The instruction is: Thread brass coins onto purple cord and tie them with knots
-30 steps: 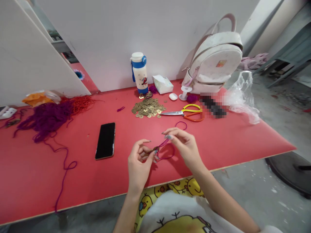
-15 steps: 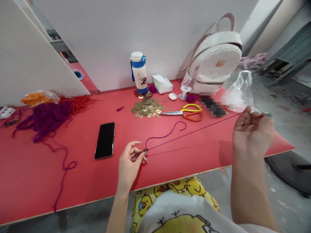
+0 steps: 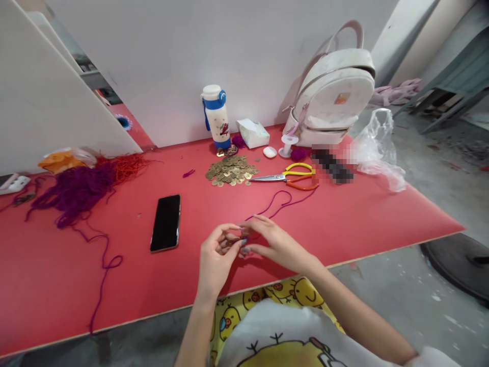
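My left hand (image 3: 217,261) is closed in a pinch just above the front of the red table, holding a small brass coin with purple cord (image 3: 284,205) at its fingertips. Close against it comes my right hand (image 3: 278,244), its thumb and forefinger apart around the left fingertips. Whether the right fingers touch the cord is hard to see. From behind the hands the cord runs loosely back in two strands toward the scissors (image 3: 269,178). Beyond lies a pile of brass coins with holes (image 3: 232,169).
A black phone (image 3: 165,223) lies left of my hands on the red table (image 3: 145,290). Purple yarn (image 3: 78,191) is heaped at the far left. Along the back stand a bottle (image 3: 217,116), a tissue pack (image 3: 252,133), a spool (image 3: 288,146), a white backpack (image 3: 334,97) and a plastic bag (image 3: 376,153).
My right hand has come from the far right, where the cord was stretched taut, in to my left hand. The cord now lies slack on the table.
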Demonstrator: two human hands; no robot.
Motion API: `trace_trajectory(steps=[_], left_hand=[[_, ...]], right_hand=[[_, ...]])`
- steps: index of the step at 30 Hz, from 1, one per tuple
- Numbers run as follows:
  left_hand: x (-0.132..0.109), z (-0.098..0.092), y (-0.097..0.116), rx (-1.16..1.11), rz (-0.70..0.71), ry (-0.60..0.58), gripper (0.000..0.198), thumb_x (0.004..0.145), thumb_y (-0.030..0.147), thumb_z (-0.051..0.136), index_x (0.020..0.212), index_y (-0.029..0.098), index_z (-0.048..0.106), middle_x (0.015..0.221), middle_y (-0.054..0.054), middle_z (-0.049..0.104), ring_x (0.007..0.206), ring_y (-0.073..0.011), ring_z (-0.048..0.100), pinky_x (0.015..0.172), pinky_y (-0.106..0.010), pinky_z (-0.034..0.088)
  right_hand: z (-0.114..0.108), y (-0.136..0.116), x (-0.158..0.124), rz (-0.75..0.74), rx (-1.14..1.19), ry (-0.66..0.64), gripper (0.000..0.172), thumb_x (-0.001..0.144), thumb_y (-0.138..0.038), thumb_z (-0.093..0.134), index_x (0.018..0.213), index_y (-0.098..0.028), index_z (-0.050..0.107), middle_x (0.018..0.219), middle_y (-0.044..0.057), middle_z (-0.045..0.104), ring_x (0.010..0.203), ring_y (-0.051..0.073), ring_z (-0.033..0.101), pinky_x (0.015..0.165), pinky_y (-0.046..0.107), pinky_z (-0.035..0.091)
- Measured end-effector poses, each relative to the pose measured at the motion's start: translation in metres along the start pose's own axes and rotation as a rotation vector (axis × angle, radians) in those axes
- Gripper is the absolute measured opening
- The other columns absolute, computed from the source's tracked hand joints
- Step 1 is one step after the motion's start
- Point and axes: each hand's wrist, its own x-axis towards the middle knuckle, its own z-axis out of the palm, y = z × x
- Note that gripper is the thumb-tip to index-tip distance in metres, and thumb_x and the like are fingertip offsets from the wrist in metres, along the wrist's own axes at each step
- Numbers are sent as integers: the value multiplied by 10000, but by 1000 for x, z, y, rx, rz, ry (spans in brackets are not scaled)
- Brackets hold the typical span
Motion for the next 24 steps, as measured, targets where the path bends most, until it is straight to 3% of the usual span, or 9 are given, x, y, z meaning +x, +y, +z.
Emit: trace_trajectory(steps=[2, 5, 13, 16, 21, 24], left_hand=[[0, -1, 0, -13, -1, 41, 212, 733, 208, 718, 926, 179, 634, 693, 4, 670, 575, -142, 680, 584, -241, 591], [0, -4, 0, -11, -18, 102, 216, 710, 201, 741, 908, 181, 657, 687, 2, 694, 553, -138, 682, 577, -231, 584], [-3, 1, -6, -55, -15, 100, 170, 707, 193, 743, 875, 174, 724, 720, -27, 731, 585, -150, 689, 590, -247, 588], [-4, 2, -7, 26, -16, 13, 163, 755, 197, 701, 910, 190, 749, 783, -39, 738, 622, -162, 695, 611, -274, 592], [-4, 1, -5, 188, 98, -178, 114, 781, 149, 661, 778, 198, 765, 807, -43, 712, 766, -171, 689, 738, -270, 560], [-4, -1, -7, 120, 89, -269, 165, 792, 216, 706, 947, 215, 761, 963, -65, 731, 923, -195, 683, 869, -301, 541]], right_hand=[[0, -2, 2, 19, -61, -11, 149, 955, -258, 544, 992, -199, 675, 915, 65, 706, 874, 196, 643, 825, 335, 489], [-10, -3, 2, -16, -65, 26, 315, 1005, -253, 427, 785, -188, 642, 782, 44, 655, 770, 166, 596, 732, 282, 446], [-23, -10, 0, -80, -66, 120, 321, 999, -241, 395, 711, -199, 532, 710, 24, 589, 706, 154, 553, 691, 268, 400], [-22, -17, 2, -95, -68, 133, 334, 1002, -258, 387, 695, -203, 505, 685, 18, 557, 673, 149, 523, 658, 268, 385], [-22, -29, 7, -95, -39, 87, 364, 1010, -283, 364, 659, -204, 424, 640, -12, 478, 598, 120, 455, 600, 246, 345], [-23, -34, 10, -82, -13, 37, 363, 1009, -281, 361, 658, -201, 411, 624, -24, 455, 565, 106, 419, 574, 237, 323]])
